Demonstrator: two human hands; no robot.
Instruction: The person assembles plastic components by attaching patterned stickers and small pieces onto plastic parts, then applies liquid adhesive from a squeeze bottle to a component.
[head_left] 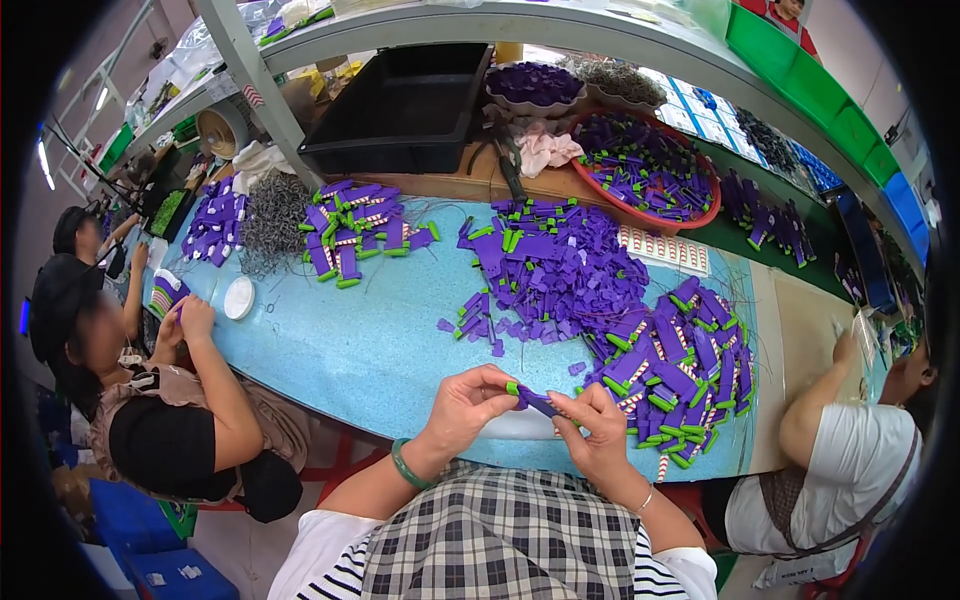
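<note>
Between my hands, low over the front of the blue table, is a small purple plastic piece with a bright green end (537, 402). The thumb and fingers of my left hand (468, 408) pinch it by the green end. At the purple end, my right hand (598, 424) grips it between thumb and fingertips. Right beside my right hand lies a heap of similar purple-and-green pieces (680, 370), some with red-and-white striped strips. Farther off spreads a pile of loose small purple parts (590, 265). My fingers cover part of the held piece.
A red basket (712, 212) of purple-and-green pieces stands at the back right, near a sheet of striped stickers (665, 250). A black tray (395, 110) sits behind the blue table (360, 340). Metal springs (280, 220) are heaped at left. Co-workers sit on both sides.
</note>
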